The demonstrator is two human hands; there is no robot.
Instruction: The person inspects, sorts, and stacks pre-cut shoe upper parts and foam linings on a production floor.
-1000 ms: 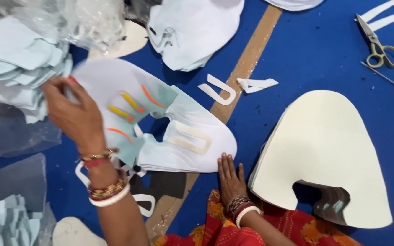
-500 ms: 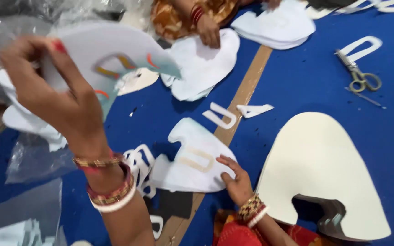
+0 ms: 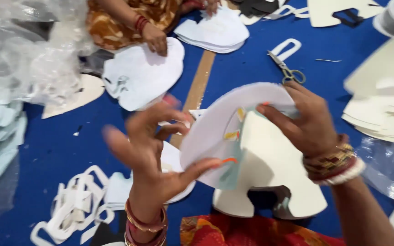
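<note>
I've got the white cut-out sheet [image 3: 224,132] up in the air between both hands: my right hand [image 3: 308,125] pinches its top edge, my left hand [image 3: 153,152] is spread wide with only the thumb under the lower edge. It looks light, thin and floppy, bowing under its own weight, so I judge the edges the best place to grip. Below lies a stiffer cream pattern board [image 3: 274,182] on the blue floor sheet [image 3: 55,150], scissors [image 3: 288,70] near, scraps [image 3: 76,209] about, another person's hand [image 3: 156,43] beyond
</note>
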